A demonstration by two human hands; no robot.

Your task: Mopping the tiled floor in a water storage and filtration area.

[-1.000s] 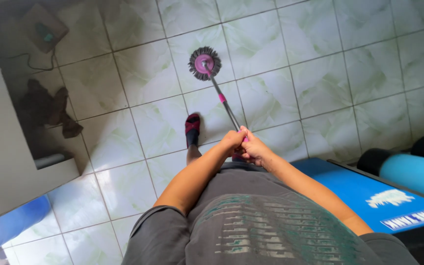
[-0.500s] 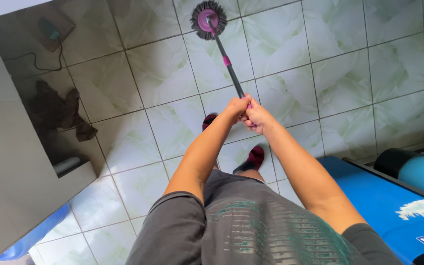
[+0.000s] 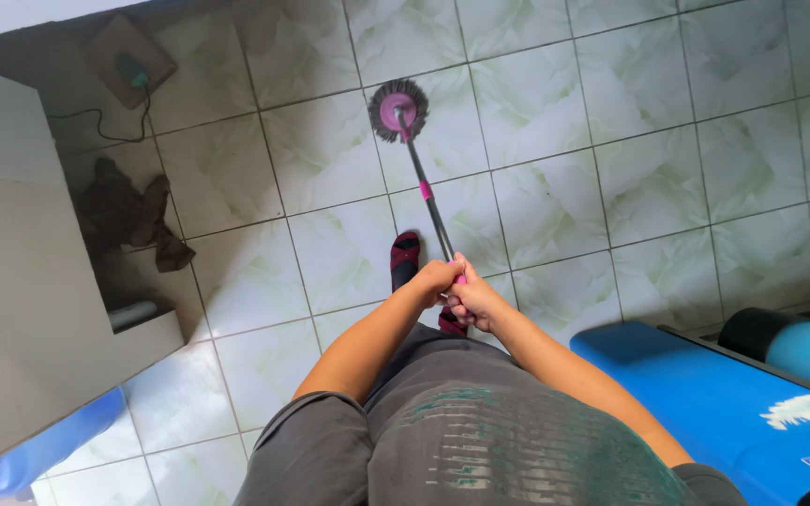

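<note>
Both hands are closed around the top of a mop handle [image 3: 433, 220]: the left hand [image 3: 435, 277] and the right hand [image 3: 473, 298] sit touching each other, fingers wrapped over the pole's end, just above the person's waist. From that grip the thin pole slopes away and down to the floor, with a pink collar partway along. At its far end the round mop head [image 3: 397, 110], pink in the middle with a dark fringe, lies flat on the pale green tiled floor [image 3: 611, 187], well ahead of the grip.

Judging by its build, the mop should be light, the pole stiff and smooth, the fringe soft and floppy. With the weight at the far end, holding the top gives long reach but little leverage; 1 hand lower, near the collar, would likely steady it more.

Just below the grip, 2 feet in dark socks with red stripes [image 3: 406, 255] stand on the tiles. To the right of the grip lies a blue mat [image 3: 705, 394] with rolled foam beyond it. Far to the left stand a white cabinet [image 3: 21, 300], a crumpled brown cloth [image 3: 133, 211] and a cable.
</note>
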